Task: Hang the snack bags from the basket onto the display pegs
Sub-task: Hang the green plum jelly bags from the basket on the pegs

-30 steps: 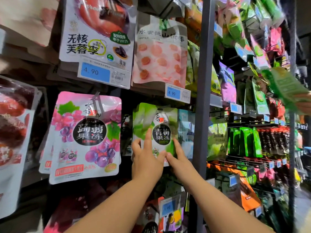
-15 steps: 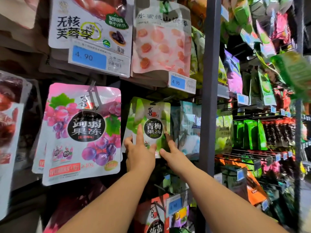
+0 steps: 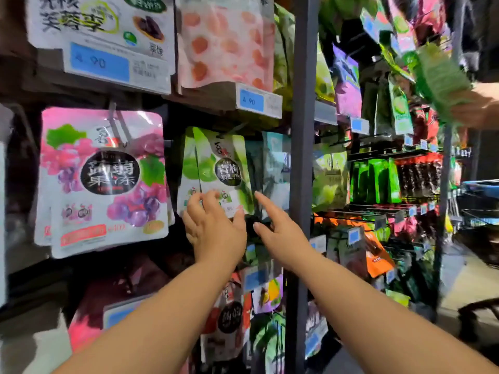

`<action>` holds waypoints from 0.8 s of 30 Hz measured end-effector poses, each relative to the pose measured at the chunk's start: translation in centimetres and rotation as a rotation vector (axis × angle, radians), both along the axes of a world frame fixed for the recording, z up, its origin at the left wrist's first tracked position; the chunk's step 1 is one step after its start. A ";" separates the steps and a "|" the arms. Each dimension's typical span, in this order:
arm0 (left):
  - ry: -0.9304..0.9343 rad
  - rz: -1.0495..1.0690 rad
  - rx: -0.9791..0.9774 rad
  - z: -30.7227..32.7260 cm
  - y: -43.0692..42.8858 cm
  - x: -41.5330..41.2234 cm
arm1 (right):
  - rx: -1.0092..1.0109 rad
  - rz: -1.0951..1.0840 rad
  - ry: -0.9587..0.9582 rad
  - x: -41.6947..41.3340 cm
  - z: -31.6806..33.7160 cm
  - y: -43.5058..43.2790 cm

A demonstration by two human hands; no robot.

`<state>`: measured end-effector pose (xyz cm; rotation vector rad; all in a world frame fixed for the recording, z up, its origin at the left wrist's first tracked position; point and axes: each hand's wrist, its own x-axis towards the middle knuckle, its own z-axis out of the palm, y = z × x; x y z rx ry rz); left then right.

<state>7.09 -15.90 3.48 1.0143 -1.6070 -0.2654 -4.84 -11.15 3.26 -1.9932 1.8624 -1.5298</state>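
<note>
Nearest, the left hand lies spread and flat against the bottom edge of the green snack bags — touching, clasping nothing. The right hand, just beside at their lower right corner, points one finger, otherwise loose and empty. The bags hang long axis upright (directly above both hands) from their peg.

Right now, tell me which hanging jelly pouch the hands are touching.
The green plum pouch in the middle, under the left hand; the bigger pink grape pouch hangs untouched beside it.
</note>
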 end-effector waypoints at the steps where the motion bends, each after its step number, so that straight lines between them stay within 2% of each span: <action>1: -0.008 -0.013 -0.024 -0.4 0.7 -0.1 | -0.007 -0.006 0.016 -0.1 -0.4 1.1; 5: -0.020 -0.181 -0.121 -4.2 4.8 -1.5 | -0.053 -0.064 0.009 -2.2 -3.6 7.3; 8: -0.046 -0.512 0.097 -10.1 8.7 -4.0 | -0.014 -0.202 0.008 -5.6 -8.2 12.4; 11: -0.237 -0.743 0.337 -17.5 12.5 -7.2 | 0.230 -0.355 0.051 -10.0 -13.7 17.9; 15: -0.627 -0.952 0.450 -24.2 16.4 -9.8 | 0.566 -0.588 0.117 -16.2 -20.3 25.5; 18: -0.957 -0.889 0.304 -25.8 17.6 -10.0 | 0.681 -0.738 0.131 -19.4 -23.6 29.7; 20: -1.053 -0.791 0.246 -26.2 18.0 -10.0 | 0.734 -0.818 0.171 -20.7 -25.4 31.7; 24: -1.179 -0.757 0.172 -26.6 18.4 -10.3 | 0.765 -0.922 0.175 -22.3 -28.6 34.3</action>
